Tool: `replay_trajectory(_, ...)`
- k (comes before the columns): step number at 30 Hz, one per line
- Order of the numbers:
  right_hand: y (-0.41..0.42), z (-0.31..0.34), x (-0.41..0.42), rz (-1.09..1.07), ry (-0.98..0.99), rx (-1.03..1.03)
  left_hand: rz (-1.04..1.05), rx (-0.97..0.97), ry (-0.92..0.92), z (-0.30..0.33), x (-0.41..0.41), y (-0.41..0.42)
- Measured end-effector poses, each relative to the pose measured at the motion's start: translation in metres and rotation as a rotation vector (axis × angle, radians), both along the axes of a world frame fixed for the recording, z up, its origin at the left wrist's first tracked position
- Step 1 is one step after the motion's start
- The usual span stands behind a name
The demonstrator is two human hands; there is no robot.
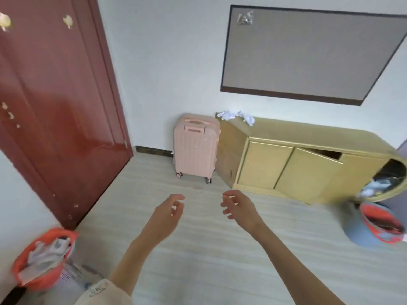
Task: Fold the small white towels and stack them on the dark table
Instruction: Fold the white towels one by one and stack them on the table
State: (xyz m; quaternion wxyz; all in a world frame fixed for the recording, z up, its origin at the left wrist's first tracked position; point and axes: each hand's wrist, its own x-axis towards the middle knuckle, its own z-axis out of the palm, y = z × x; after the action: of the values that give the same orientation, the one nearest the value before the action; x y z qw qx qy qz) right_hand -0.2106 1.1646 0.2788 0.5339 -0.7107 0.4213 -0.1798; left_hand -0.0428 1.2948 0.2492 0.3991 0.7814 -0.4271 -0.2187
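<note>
Bare skin first: the left hand (168, 211) and the right hand (239, 208) are both held out over the pale floor (198, 249), side by side with a gap between them, fingers loosely curled and holding nothing. Low at the left, well behind the left hand and close to the dark red door (55, 106), stands an orange basket (19, 267) with pale crumpled cloth (48, 252) in it; whether those are the towels the task means I cannot tell. At the far right a blue and orange bin (361, 230) sits on the floor, well apart from the right hand. Farther off, a pink suitcase (196, 144) stands against the wall, just beside a yellow cabinet (297, 164). On the cabinet's top, at its near-left corner, lie the small white towels (236, 116), crumpled in a loose heap, well beyond both hands and slightly to the right of them. No dark table shows in this view. Judging by their rumpled look, the towels should be light, soft and limp, not slippery, with no shape of their own; each would best be pinched at two neighbouring corners along one edge, so it hangs flat and can be laid out for folding.
</note>
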Motion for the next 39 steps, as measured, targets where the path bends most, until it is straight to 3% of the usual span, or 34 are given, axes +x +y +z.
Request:
replay_trajectory(7,-0.161,-0.007,-0.025,-0.113,-0.016,0.025,-0.114,0.021,-0.018,-0.003,-0.002,-0.173)
replay_trajectory(15,-0.377,-0.009,0.012,-0.142,-0.010,-0.026,-0.125,0.005,0.043,-0.026,0.043,-0.391)
replay_trajectory(23,-0.572,0.000,0.040,-0.223,-0.035,-0.002,-0.210,0.022,-0.007,-0.010,0.077,-0.607)
replay_trajectory(33,-0.816,-0.047,0.088,-0.178,0.035,0.077,-0.156,0.177,0.075,-0.069,0.103,-0.834)
replay_trajectory(39,-0.945,-0.056,0.112,-0.176,0.066,0.132,-0.130,0.373,0.103,-0.105,0.125,-0.950)
